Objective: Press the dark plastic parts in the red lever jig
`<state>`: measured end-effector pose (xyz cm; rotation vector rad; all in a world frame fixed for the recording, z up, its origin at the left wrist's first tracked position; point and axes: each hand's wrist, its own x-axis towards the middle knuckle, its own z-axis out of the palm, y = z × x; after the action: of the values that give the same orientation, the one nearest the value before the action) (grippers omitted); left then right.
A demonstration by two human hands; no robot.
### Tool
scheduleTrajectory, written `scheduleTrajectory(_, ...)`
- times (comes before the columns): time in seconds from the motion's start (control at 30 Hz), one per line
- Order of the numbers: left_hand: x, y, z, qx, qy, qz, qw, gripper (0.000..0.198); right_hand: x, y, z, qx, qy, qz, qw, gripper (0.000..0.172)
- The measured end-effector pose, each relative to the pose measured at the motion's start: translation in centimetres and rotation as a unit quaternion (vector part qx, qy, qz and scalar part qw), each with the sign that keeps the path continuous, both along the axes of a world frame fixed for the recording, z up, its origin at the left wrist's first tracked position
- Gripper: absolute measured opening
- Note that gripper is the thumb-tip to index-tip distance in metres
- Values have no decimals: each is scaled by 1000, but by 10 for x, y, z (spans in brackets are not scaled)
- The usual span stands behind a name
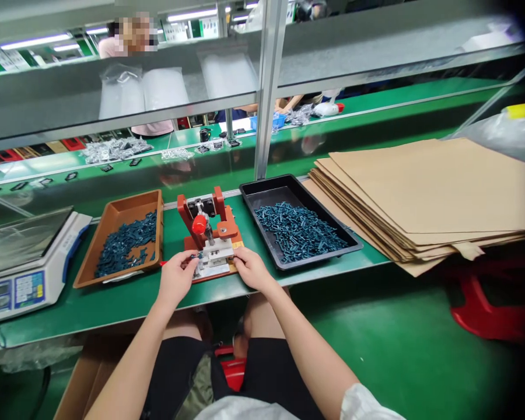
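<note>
A red toggle press with a red ball knob (199, 224) stands on the bench in front of me, a silver metal jig (217, 252) at its base. At the jig's left end is my left hand (177, 276), thumb and finger pinched by a small dark-blue part (195, 255). A thin red tip (163, 263) sticks out beside that hand; what it belongs to is hidden. My right hand (251, 269) is closed at the jig's right end, and its fingertips hide whatever they grip. An orange-brown tray (159, 233) on the left and a black tray (256, 224) on the right hold many small dark-blue pieces.
A digital scale (48, 274) stands at far left. Stacked brown cardboard sheets (437, 192) lie to the right. A metal post (268, 93) and shelf with plastic-wrapped packs (164, 88) rise behind the bench. Beyond are another green bench and other people. A red stool (485, 309) is at lower right.
</note>
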<state>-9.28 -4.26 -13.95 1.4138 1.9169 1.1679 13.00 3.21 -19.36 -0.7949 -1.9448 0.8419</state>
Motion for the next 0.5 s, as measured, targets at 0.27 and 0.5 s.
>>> scheduleTrajectory(0.27, 0, -4, -5, 1, 59, 1, 998, 37, -2, -2, 3, -85, 65, 43, 993, 19)
scheduleTrajectory(0.5, 13, 20, 5, 11, 253, -76, 965, 24, -4, 0, -9, -185, 182, 31, 965, 19)
